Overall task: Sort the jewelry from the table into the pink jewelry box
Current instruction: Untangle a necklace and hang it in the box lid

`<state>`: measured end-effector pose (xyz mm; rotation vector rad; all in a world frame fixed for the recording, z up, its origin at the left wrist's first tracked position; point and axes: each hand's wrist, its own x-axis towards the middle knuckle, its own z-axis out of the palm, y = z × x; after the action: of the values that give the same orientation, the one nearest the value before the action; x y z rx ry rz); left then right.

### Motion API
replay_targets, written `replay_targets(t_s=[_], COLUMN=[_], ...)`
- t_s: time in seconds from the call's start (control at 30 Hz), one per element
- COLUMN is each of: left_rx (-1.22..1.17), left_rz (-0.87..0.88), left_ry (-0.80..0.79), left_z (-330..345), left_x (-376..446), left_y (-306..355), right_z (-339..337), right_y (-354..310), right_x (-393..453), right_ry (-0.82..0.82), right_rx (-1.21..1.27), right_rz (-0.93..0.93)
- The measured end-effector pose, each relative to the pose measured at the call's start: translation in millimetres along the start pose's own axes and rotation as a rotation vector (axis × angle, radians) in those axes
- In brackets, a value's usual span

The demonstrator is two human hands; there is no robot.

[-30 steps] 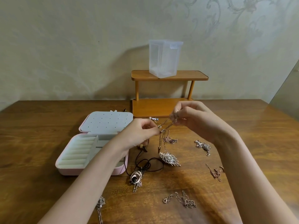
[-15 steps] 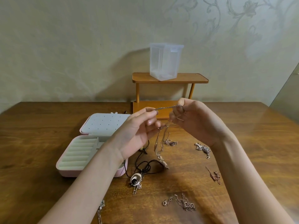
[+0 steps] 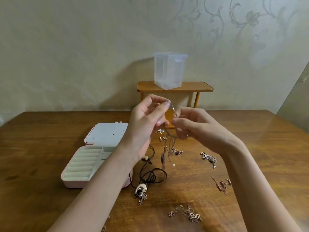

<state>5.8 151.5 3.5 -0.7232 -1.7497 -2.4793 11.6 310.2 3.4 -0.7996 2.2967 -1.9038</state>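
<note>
A thin silver chain necklace (image 3: 172, 108) is stretched between my two hands above the table. My left hand (image 3: 147, 119) pinches its upper end, and my right hand (image 3: 189, 126) pinches it slightly lower. The rest of the chain with a leaf pendant (image 3: 163, 158) hangs down over the table. The pink jewelry box (image 3: 75, 182) lies open at the left, with ring rolls in its base and a white perforated lid panel (image 3: 107, 133). My left forearm covers the box's right side.
On the wooden table (image 3: 41, 148) lie a black cord necklace with an oval pendant (image 3: 142, 189), a number-pendant chain (image 3: 192, 215), two small chains (image 3: 209, 159) (image 3: 221, 185) and small earrings (image 3: 161, 135). Behind stands a wooden shelf (image 3: 200, 87) holding a clear plastic container (image 3: 169, 70).
Both hands have risen with the chain, lifting the leaf pendant off the table. My left hand moved up and right, ending above my right hand.
</note>
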Motion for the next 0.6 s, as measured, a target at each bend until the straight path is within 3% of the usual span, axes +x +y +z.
replay_targets(t_s=[0.13, 0.23, 0.37, 0.47, 0.6], left_rx=[0.137, 0.597, 1.118, 1.105, 0.930], left_rz=[0.039, 0.158, 0.221, 0.174, -0.072], left_ry=[-0.035, 0.007, -0.048, -0.087, -0.237], left_z=[-0.5, -11.2, -19.9, -22.6, -30.0], left_x=[0.0, 1.4, -5.5, -9.9, -12.7], left_y=[11.2, 12.8, -0.3, -9.1, -17.2], right_z=[-0.5, -4.8, -6.1, -0.5, -5.5], right_y=[-7.7, -12.5, -23.1, -35.0, -44.5], right_x=[-1.4, -1.0, 2.1, 4.5, 8.3], right_ry=[0.040, 0.187, 0.305, 0.286, 0.322], right_rx=[-0.130, -0.208, -0.053, -0.028, 0.158], right_rz=[0.034, 0.037, -0.048, -0.062, -0.066])
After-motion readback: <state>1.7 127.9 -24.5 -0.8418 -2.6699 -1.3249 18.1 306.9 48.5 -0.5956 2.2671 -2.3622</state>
